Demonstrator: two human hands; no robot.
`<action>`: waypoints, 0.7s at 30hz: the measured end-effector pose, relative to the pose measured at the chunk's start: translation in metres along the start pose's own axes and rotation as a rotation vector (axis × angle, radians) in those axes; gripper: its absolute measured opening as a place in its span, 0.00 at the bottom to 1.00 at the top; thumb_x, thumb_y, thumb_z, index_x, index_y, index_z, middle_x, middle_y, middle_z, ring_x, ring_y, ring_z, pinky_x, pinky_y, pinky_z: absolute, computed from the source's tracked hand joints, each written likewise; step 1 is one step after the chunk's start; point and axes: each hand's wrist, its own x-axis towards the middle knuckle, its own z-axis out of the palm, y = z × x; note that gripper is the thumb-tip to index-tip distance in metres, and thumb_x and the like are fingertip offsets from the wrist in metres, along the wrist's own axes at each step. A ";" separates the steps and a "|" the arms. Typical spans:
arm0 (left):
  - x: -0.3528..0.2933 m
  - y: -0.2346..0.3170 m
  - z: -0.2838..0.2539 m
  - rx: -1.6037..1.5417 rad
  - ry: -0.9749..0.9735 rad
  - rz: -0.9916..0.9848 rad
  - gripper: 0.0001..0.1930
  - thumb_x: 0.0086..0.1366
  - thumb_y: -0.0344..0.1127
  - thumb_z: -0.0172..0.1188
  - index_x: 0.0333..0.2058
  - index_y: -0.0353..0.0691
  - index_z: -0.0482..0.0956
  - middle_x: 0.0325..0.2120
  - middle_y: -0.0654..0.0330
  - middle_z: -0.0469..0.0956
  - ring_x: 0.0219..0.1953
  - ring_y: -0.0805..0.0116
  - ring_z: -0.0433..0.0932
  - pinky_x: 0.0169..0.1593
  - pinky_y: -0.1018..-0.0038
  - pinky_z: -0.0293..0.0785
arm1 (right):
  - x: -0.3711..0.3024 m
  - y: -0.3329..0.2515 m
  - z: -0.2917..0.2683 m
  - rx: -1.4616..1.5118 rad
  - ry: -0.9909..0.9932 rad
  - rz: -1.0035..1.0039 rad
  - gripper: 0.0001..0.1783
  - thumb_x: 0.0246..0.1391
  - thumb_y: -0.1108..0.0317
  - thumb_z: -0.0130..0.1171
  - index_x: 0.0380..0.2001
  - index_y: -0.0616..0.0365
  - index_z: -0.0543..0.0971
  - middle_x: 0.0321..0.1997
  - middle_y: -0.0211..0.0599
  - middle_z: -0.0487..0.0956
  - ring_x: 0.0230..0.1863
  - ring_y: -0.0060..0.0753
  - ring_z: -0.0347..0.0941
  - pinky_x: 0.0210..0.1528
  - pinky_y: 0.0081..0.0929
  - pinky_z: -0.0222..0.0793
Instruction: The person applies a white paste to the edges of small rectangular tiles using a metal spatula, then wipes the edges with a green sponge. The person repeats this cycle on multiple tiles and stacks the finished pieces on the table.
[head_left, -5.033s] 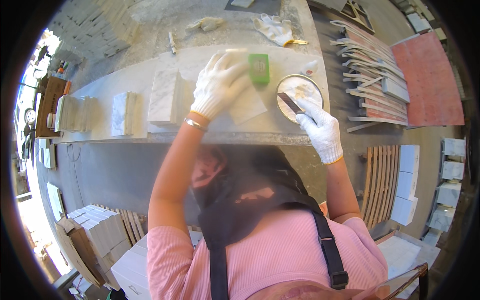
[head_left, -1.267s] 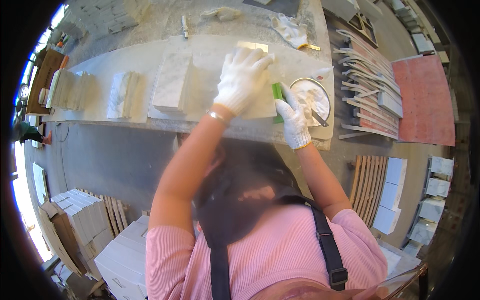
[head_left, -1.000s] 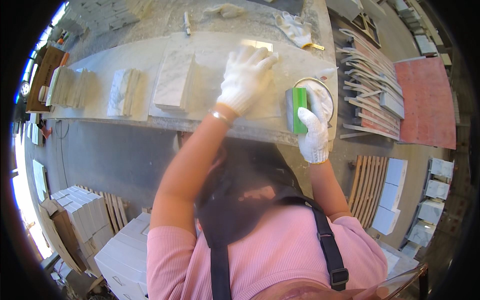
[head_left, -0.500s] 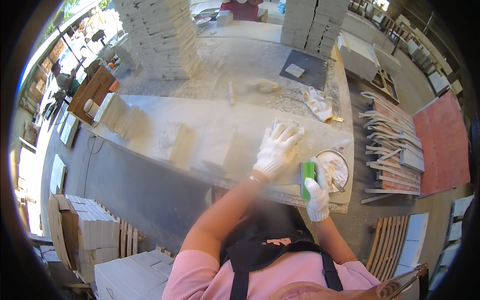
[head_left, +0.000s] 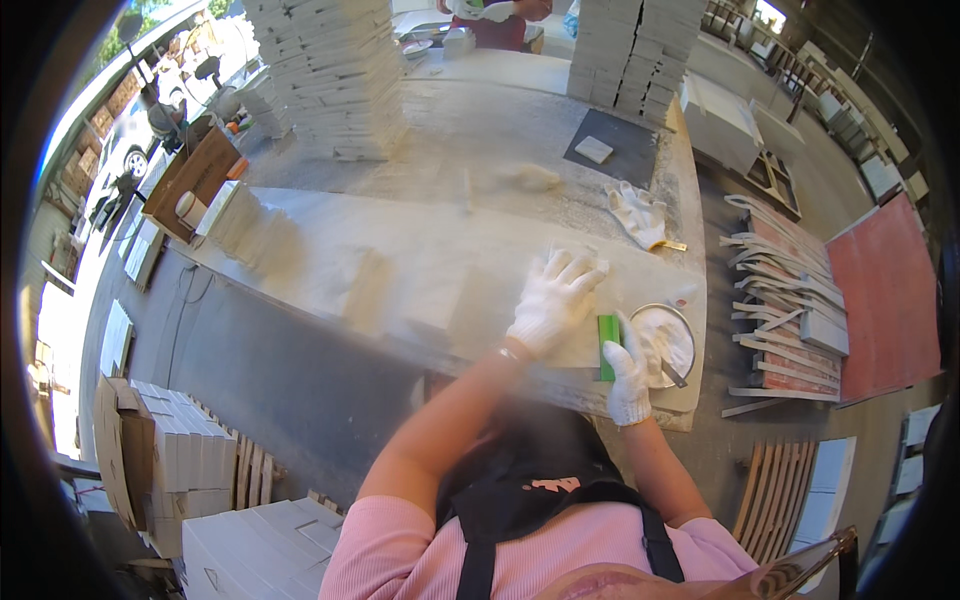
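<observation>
My left hand [head_left: 556, 300], in a white knit glove, lies flat with fingers stretched out on the pale, dusty work surface [head_left: 510, 345]. A green flat-bladed scraper [head_left: 608, 348] is gripped in my gloved right hand [head_left: 629, 382], its long edge upright along the fingers. Just right of that hand sits a round bowl [head_left: 691, 337] of white paste or powder [head_left: 663, 335], with a dark-handled tool [head_left: 675, 374] leaning in it. Haze smears the pale slab-like pieces [head_left: 440, 295] left of my left hand.
A spare white glove [head_left: 640, 215] and a dark mat [head_left: 600, 135] with a small white tile [head_left: 594, 150] lie farther back. Tall tile stacks [head_left: 325, 80] flank the far side, where a co-worker's hands [head_left: 495, 10] show. Pale strips [head_left: 775, 290] lie on a rack at right.
My right hand with the scraper has shifted slightly up and left, showing more of the bowl. My left hand stays in place. The co-worker's hands have come into view at the top.
</observation>
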 end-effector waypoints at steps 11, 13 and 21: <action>-0.008 -0.005 0.019 -0.025 -0.010 -0.080 0.15 0.62 0.43 0.62 0.47 0.51 0.84 0.57 0.59 0.76 0.63 0.51 0.69 0.68 0.41 0.61 | 0.004 0.019 -0.011 -0.129 -0.096 -0.140 0.41 0.60 0.59 0.54 0.73 0.67 0.62 0.71 0.44 0.68 0.70 0.41 0.64 0.73 0.38 0.56; -0.010 -0.005 0.021 0.002 0.013 -0.087 0.15 0.62 0.44 0.62 0.47 0.52 0.84 0.57 0.59 0.76 0.63 0.51 0.69 0.69 0.41 0.60 | 0.001 0.018 -0.013 -0.050 -0.072 -0.076 0.41 0.60 0.60 0.53 0.73 0.68 0.61 0.72 0.44 0.66 0.70 0.41 0.63 0.73 0.38 0.56; -0.008 -0.004 0.016 -0.039 0.109 -0.027 0.20 0.54 0.35 0.65 0.48 0.46 0.82 0.50 0.61 0.78 0.61 0.51 0.71 0.65 0.50 0.65 | 0.000 0.017 -0.012 -0.205 -0.068 -0.117 0.42 0.60 0.59 0.55 0.73 0.69 0.61 0.72 0.45 0.66 0.70 0.40 0.63 0.73 0.36 0.55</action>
